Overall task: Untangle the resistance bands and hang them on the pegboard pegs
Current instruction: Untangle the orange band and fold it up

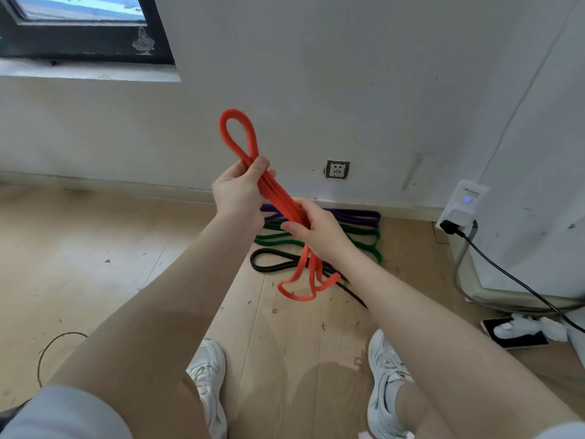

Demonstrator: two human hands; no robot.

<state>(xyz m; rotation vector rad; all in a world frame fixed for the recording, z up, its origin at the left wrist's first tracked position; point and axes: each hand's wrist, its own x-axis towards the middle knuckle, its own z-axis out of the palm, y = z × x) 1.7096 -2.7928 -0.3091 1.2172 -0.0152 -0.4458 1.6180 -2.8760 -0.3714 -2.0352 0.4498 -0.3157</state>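
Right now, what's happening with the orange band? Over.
Left hand and right hand both grip the orange band, bunched, loops dangling. Purple, green, black bands on floor. No pegboard visible.

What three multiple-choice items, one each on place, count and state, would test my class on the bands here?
1. Where do the purple band, green band and black band lie?
A on the floor by the wall
B on the windowsill
C on pegs

2. How many bands lie on the floor?
A one
B three
C five

3. What state is the orange band in?
A hung up
B flat on the floor
C bunched in both hands

Key: 1 A, they rest below the wall socket; 2 B, purple, green, black; 3 C, the left hand and right hand grip it.
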